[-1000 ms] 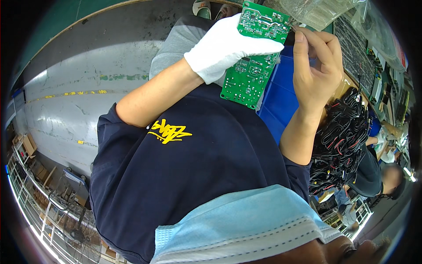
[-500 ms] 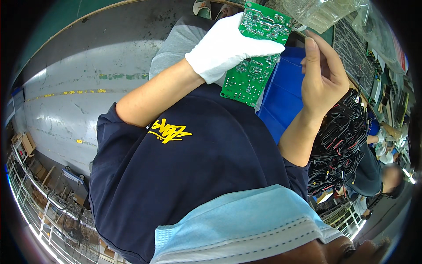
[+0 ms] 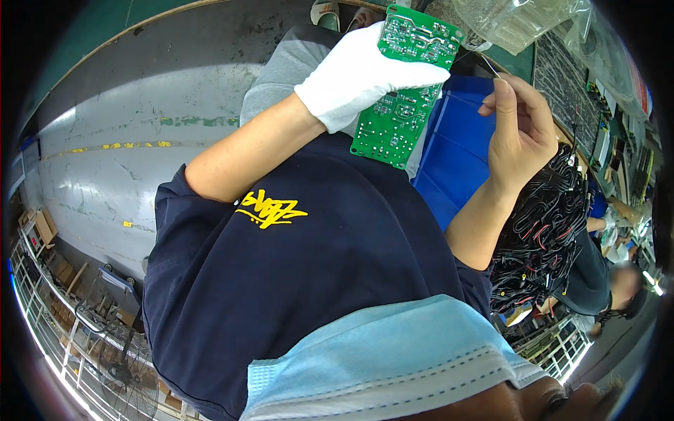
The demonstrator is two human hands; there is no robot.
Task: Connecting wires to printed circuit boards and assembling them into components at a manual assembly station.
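Closest to us is a pale blue face mask [image 3: 393, 344], and past it a dark shirt [image 3: 309, 274] with a yellow print on the chest. Beyond the shirt we see the left hand [image 3: 354, 81], in a white glove, gripping a green circuit board [image 3: 397, 116] by its long side, thumb across the face dotted with solder. The board is held tilted, next to a blue bin [image 3: 456, 144]. To its right, the bare right hand [image 3: 519, 130] pinches a thin pale wire [image 3: 491, 66] between thumb and forefinger; we cannot tell whether the wire touches the board. Above that hand lies a clear plastic bag [image 3: 516, 24], and below it a heap of black cables [image 3: 537, 228]. Farther off, we find a grey floor [image 3: 140, 119], a co-worker [image 3: 590, 277] in dark clothing and a standing fan [image 3: 126, 372].
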